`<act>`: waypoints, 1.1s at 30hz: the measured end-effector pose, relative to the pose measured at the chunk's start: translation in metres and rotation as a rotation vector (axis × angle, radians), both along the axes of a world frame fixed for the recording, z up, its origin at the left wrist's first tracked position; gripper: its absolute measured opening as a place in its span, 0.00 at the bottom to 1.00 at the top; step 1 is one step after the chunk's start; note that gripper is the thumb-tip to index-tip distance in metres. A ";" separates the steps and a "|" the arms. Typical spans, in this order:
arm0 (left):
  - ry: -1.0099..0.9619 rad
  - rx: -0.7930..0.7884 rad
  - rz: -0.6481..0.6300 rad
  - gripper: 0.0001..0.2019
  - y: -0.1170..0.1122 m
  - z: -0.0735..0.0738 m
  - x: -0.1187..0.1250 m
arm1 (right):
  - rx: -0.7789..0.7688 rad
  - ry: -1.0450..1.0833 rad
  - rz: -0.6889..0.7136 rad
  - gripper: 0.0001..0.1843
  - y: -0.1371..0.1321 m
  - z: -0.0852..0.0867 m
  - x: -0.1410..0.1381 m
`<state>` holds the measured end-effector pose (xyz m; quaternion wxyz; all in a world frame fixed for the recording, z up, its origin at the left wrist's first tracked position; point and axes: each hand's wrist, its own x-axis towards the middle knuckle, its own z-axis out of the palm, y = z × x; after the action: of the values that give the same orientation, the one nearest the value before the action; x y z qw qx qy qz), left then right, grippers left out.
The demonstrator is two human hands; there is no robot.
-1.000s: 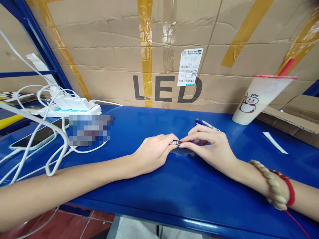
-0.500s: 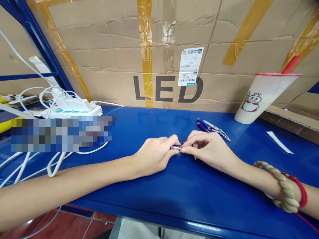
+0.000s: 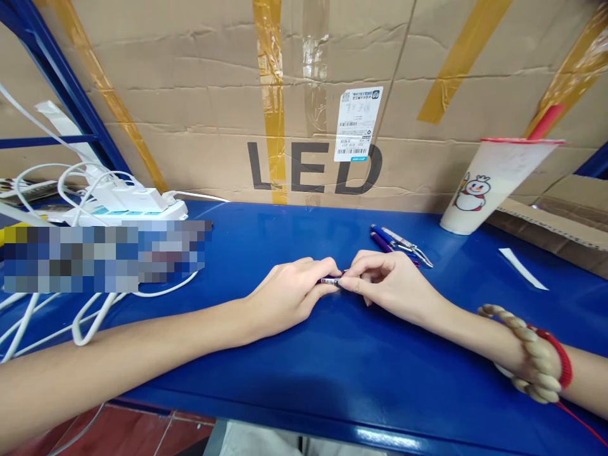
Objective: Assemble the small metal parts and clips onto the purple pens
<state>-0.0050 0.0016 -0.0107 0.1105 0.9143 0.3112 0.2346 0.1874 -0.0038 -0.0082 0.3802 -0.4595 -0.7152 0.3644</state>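
Spanning the small gap between two hands over a glossy blue tabletop (image 3: 266,373), a slim pen (image 3: 329,282) shows only a short printed stretch. The left hand (image 3: 289,297) pinches its left part between thumb and forefinger; the right hand (image 3: 392,282) has thumb and fingertips closed on its other end. Just beyond the right hand lie loose pens (image 3: 399,240). A cardboard box (image 3: 199,126) marked LED bounds the back; a cup (image 3: 491,183) stands at right, white cables (image 3: 84,320) crowd the left. Blue surface runs between the forearms and the front edge.
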 end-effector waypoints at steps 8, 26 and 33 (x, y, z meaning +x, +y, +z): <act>-0.075 -0.176 -0.007 0.09 -0.002 0.004 0.002 | -0.080 0.061 0.031 0.12 0.005 -0.002 0.006; -0.128 -0.057 -0.020 0.05 0.004 0.000 0.000 | -0.043 0.014 0.029 0.13 0.003 -0.001 0.005; -0.117 -0.063 -0.010 0.06 0.002 0.002 0.001 | -0.058 -0.020 0.000 0.16 0.004 -0.002 0.005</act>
<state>-0.0038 0.0032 -0.0090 0.1582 0.8967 0.3069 0.2770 0.1920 0.0002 -0.0105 0.3592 -0.4739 -0.7082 0.3806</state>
